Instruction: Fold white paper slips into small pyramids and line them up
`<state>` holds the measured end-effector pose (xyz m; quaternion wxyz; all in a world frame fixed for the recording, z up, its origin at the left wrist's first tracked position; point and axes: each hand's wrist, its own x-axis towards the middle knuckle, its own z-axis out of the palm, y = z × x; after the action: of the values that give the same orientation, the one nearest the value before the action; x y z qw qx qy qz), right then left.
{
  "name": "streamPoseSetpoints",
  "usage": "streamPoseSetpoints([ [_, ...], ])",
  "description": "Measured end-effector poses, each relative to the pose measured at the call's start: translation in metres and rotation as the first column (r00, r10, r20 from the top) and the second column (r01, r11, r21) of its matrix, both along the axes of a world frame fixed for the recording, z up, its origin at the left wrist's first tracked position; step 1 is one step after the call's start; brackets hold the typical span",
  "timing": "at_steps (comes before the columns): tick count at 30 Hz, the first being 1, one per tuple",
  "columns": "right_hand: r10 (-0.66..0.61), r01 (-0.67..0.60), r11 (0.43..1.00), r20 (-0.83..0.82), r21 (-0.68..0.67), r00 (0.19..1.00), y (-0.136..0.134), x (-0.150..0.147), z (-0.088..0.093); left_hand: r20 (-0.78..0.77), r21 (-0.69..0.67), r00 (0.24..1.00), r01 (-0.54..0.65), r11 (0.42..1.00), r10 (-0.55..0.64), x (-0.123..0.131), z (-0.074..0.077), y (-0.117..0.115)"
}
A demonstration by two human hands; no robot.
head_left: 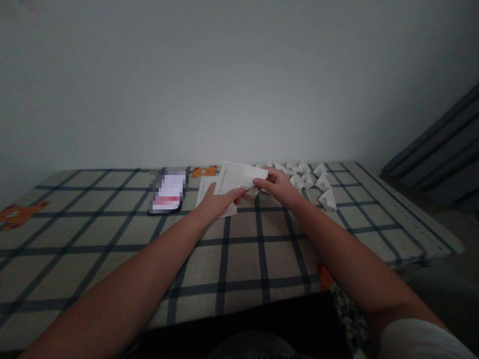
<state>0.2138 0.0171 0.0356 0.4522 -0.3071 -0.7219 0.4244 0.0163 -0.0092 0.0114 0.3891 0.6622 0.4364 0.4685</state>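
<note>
Between my two hands is a sheet of white paper (235,175), raised a little above the table and partly creased on its right side. My left hand (224,198) pinches its lower edge, thumb on top. At its right end, the thumb and fingers of my right hand (279,185) are closed on the same sheet. Below and behind my left hand lie more flat printed sheets (203,189), mostly covered by it. Just beyond my right hand sit several small folded paper shapes (307,179), pointed like little pyramids; some are hidden behind the hand.
A phone (168,192) with a lit, blurred screen lies left of the papers. The checked tablecloth (112,224) with bear prints covers the table, which meets a plain wall (239,80) at the back. A dark curtain (441,134) hangs at the right.
</note>
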Motion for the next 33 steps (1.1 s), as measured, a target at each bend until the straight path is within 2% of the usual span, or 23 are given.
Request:
streamPoseSetpoints([
  [3, 0.08, -0.086, 0.995, 0.106, 0.056, 0.991, -0.0036, -0.0014, 0.0017, 0.018, 0.017, 0.999, 0.033, 0.999, -0.033, 0.0004, 0.0014, -0.0014],
  [6, 0.004, -0.062, 0.979, 0.286, 0.195, 0.958, -0.0064, -0.0013, 0.0051, -0.002, 0.033, 0.999, 0.039, 0.999, -0.039, 0.0011, 0.0016, -0.0028],
  [8, -0.045, -0.046, 0.964, 0.332, 0.261, 0.942, -0.007, -0.0006, 0.0073, -0.013, 0.042, 0.999, 0.043, 0.998, -0.042, 0.0014, 0.0014, -0.0033],
  [10, -0.038, -0.063, 0.958, 0.342, 0.279, 0.939, -0.0065, 0.0, 0.0088, -0.011, 0.043, 0.998, 0.054, 0.998, -0.054, 0.0015, 0.0017, -0.0034],
  [18, 0.088, -0.124, 0.983, 0.252, 0.134, 0.964, 0.0004, 0.0036, 0.0033, -0.026, 0.034, 0.998, 0.052, 0.998, -0.051, 0.0004, 0.0047, -0.003],
  [23, 0.064, -0.094, 0.989, 0.239, 0.116, 0.969, 0.0023, 0.0079, 0.0013, -0.005, 0.007, 0.999, 0.033, 0.999, -0.033, 0.0009, 0.0037, -0.0026],
  [29, 0.06, -0.07, 0.997, 0.247, 0.029, 0.967, -0.0019, 0.0047, 0.0051, 0.028, -0.014, 0.999, 0.022, 1.0, -0.022, 0.0007, 0.0051, -0.0014],
  [33, 0.038, -0.048, 0.998, 0.232, 0.037, 0.972, -0.0035, 0.0049, 0.0054, 0.009, -0.037, 1.0, -0.005, 0.999, 0.006, -0.0012, 0.0088, -0.0016],
])
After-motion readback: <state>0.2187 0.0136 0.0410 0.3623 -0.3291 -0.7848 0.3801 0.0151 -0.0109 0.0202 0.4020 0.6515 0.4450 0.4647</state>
